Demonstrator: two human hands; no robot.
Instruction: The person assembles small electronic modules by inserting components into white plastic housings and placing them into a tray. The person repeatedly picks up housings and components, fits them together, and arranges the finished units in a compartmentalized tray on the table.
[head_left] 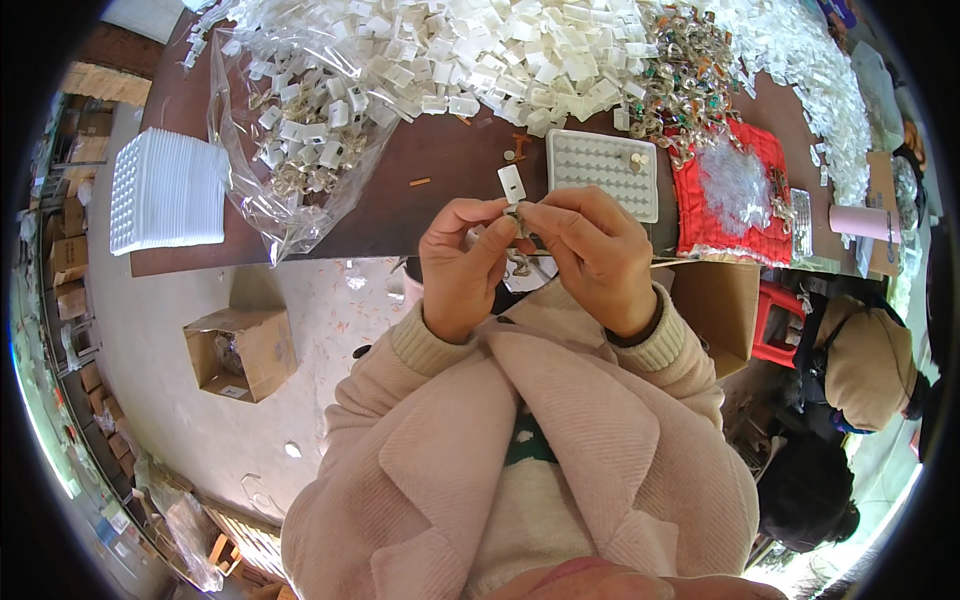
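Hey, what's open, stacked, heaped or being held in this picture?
Left hand: pinched shut
Right hand: pinched shut
Small tagged item: held in the fingertips, partly hidden
Clear bag: open, with tagged items inside
White trays: stacked
Single tray: lying flat
White pieces: heaped
Floor box: open

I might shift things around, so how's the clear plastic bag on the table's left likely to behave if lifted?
The clear plastic bag is probably floppy, judging by its many creases. It would likely sag around the white tags heaped inside. Its shiny surface suggests it may feel slippery.
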